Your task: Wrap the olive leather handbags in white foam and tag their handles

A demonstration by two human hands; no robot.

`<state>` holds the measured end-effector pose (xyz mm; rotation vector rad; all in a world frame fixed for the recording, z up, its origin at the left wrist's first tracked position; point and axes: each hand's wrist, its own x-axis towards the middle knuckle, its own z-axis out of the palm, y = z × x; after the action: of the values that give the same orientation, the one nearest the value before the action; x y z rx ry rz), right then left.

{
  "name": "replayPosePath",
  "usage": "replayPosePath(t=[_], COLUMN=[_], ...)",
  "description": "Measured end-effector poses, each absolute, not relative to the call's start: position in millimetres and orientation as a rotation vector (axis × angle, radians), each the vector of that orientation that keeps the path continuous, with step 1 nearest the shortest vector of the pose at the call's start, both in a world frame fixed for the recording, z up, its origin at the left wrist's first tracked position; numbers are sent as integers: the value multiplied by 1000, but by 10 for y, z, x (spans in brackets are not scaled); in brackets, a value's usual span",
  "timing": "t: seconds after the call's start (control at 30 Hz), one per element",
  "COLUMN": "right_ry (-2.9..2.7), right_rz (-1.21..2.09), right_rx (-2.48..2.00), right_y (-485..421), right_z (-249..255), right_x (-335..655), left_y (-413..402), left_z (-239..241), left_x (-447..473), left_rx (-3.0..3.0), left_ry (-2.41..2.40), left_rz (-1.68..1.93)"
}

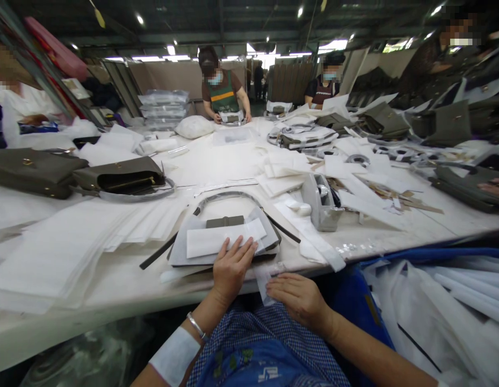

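A dark olive handbag [225, 221] lies flat in front of me, half wrapped in white sheets, its curved handle [229, 196] arching toward the table's middle. My left hand [232, 264] rests flat on the white paper strip [217, 241] across the bag, fingers stretched out. My right hand [298, 297] sits at the table's near edge, fingers closed on a small clear plastic piece [264, 282] hanging over the edge.
A grey tape dispenser [322, 201] stands right of the bag. Stacked white sheets [67, 247] lie at left, two more olive bags [120, 176] behind them. Other people work across the white table [217, 161]. A blue bin [442, 301] of white wrapping sits at lower right.
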<state>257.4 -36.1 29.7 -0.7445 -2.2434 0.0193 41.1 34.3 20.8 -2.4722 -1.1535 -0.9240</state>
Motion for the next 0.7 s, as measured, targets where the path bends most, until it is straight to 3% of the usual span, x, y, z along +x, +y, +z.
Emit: replayPosePath(t=[0.27, 0.7], right_ry=[-2250, -2339], right_rz=[3, 224], right_rx=[-866, -1316], right_y=[191, 897], right_z=[899, 887], right_x=[2483, 2264], left_y=[330, 371], left_z=[185, 189], left_x=[391, 422], left_rx=[-2509, -2503], left_ry=[-1148, -1187], left_rz=[-913, -1143])
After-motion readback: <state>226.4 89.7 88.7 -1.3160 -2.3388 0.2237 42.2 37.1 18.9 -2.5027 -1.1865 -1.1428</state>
